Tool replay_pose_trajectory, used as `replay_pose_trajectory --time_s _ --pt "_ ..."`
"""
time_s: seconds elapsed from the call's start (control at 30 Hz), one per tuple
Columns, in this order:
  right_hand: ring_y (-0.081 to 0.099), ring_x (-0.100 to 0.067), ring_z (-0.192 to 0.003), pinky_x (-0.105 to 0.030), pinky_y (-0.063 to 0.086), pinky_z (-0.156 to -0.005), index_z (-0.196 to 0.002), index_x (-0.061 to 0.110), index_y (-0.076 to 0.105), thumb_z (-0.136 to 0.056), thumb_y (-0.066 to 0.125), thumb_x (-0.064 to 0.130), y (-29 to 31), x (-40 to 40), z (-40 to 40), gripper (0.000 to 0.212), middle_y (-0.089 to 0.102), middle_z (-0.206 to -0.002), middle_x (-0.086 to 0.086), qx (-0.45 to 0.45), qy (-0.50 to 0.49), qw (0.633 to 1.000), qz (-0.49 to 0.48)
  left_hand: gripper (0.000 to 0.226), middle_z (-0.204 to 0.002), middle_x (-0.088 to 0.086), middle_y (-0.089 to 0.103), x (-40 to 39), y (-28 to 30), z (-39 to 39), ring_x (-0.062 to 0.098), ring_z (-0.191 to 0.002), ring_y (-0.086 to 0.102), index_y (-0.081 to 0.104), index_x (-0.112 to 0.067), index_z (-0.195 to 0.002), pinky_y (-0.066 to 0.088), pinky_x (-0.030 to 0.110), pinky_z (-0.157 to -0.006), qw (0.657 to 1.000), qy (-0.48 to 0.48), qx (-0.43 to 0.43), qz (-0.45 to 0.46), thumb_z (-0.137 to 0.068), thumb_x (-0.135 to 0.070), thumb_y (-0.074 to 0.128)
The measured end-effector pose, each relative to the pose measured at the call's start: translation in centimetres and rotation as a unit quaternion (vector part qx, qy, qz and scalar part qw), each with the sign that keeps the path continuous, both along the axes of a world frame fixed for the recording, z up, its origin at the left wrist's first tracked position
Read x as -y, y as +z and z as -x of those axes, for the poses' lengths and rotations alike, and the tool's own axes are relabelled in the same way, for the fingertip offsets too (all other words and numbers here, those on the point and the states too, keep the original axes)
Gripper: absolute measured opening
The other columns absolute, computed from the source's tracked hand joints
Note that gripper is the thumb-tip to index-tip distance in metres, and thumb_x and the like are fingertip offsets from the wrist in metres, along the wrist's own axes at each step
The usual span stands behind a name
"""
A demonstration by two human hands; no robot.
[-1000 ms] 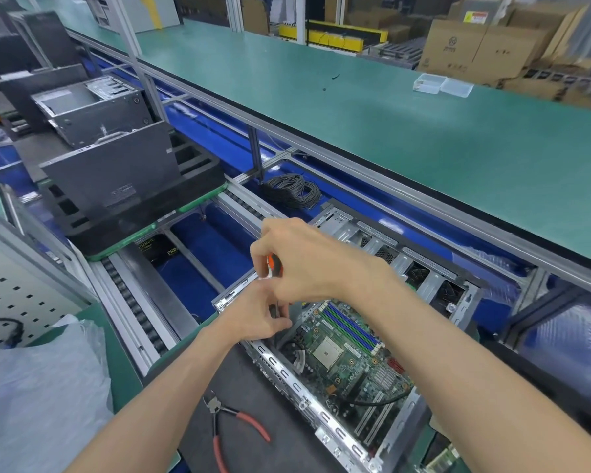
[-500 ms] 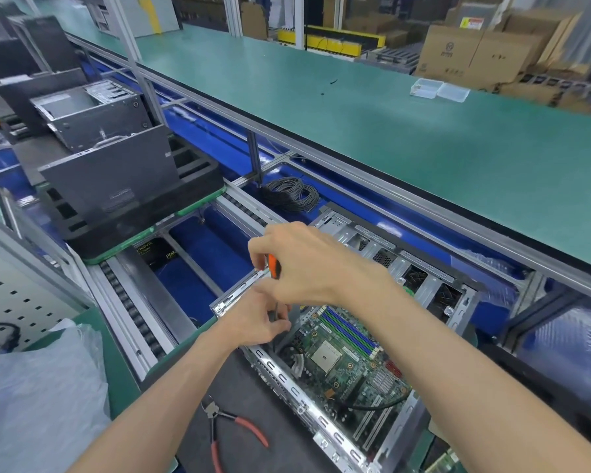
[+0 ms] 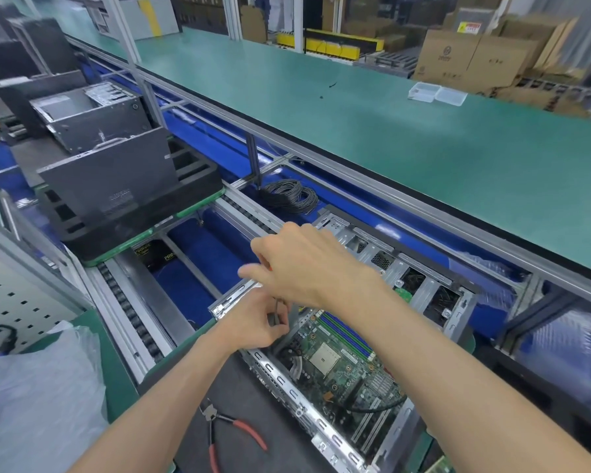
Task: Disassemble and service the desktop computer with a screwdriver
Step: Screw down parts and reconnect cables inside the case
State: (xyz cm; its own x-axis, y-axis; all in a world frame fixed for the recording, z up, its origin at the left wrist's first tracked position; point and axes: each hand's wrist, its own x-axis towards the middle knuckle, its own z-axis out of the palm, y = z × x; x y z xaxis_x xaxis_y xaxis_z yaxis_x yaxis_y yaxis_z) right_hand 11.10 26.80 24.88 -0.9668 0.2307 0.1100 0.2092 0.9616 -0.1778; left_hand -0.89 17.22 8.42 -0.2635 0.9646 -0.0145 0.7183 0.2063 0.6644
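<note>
An open desktop computer case [image 3: 325, 435] lies on its side on the conveyor line, its green motherboard [image 3: 342, 363] exposed. My right hand [image 3: 307, 264] hovers over the case's far left corner, gripping the screwdriver from above; the hand hides nearly all of the handle. The screwdriver's dark shaft [image 3: 276, 310] runs down below it. My left hand [image 3: 253, 322] sits just under the right one at the case rim and pinches the shaft near its lower end. The tip is hidden.
Red-handled pliers [image 3: 232, 431] lie on the dark mat near me. A coil of black cable [image 3: 289, 196] sits beyond the case. Other computer cases [image 3: 93, 117] and a black foam tray [image 3: 140, 213] stand on the line to the left. A plastic bag [image 3: 38, 397] is at lower left.
My right hand has turned on the screwdriver, and its orange handle is now covered. My left hand stays at the shaft. The view has shifted slightly.
</note>
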Motion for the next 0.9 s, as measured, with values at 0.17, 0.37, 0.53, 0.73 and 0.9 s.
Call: replay_pose_trajectory --time_s 0.17,0.37,0.53,0.73,0.9 --pt "0.052 -0.031 -0.081 -0.036 0.040 -0.061 -0.084 0.020 0.055 -0.092 0.053 0.022 0.0 -0.3 0.3 0.009 0.047 -0.078 0.000 0.030 0.037 0.998 0.038 0.017 -0.077 -0.013 0.069 0.1 0.4 -0.2 0.008 -0.072 0.063 0.065 -0.014 -0.084 0.044 0.009 -0.067 1.000 0.004 0.027 -0.011 -0.071 -0.006 0.073" --pt "0.053 -0.011 -0.082 -0.035 0.048 -0.067 -0.095 0.028 0.066 -0.076 0.063 0.010 0.5 -0.6 -0.8 0.026 0.049 -0.085 0.011 0.044 0.099 0.983 0.149 0.008 -0.078 -0.022 0.061 0.1 0.6 -0.2 0.000 -0.077 0.058 0.069 -0.020 -0.066 0.045 0.016 -0.065 1.000 0.003 -0.017 -0.005 -0.070 -0.015 0.075" --pt "0.039 -0.031 -0.074 -0.037 0.030 -0.065 -0.085 0.020 0.047 -0.097 0.054 0.051 0.2 -0.5 0.0 0.033 0.027 -0.071 0.004 0.018 -0.030 0.999 -0.019 0.015 -0.084 -0.015 0.061 -0.1 0.4 -0.1 0.002 -0.075 0.060 0.066 -0.016 -0.065 0.042 0.009 -0.069 0.999 -0.007 0.041 -0.002 -0.070 -0.008 0.078" --pt "0.058 -0.019 -0.084 -0.035 0.050 -0.070 -0.088 0.022 0.072 -0.082 0.061 0.009 0.7 -0.9 -0.5 0.018 0.055 -0.084 0.008 0.047 0.082 0.990 0.101 0.012 -0.078 -0.010 0.068 -0.2 0.1 0.2 0.007 -0.075 0.062 0.067 -0.015 -0.069 0.044 0.010 -0.067 1.000 -0.002 0.024 -0.008 -0.068 -0.011 0.079" --pt "0.054 -0.018 -0.078 -0.041 0.051 -0.067 -0.086 0.023 0.068 -0.081 0.067 0.025 0.7 -0.9 -0.9 0.005 0.051 -0.084 0.008 0.026 0.070 0.991 0.107 0.025 -0.078 -0.011 0.067 -0.1 0.1 0.2 0.004 -0.077 0.062 0.061 -0.027 -0.077 0.046 0.009 -0.067 1.000 0.002 0.018 -0.005 -0.070 -0.014 0.080"
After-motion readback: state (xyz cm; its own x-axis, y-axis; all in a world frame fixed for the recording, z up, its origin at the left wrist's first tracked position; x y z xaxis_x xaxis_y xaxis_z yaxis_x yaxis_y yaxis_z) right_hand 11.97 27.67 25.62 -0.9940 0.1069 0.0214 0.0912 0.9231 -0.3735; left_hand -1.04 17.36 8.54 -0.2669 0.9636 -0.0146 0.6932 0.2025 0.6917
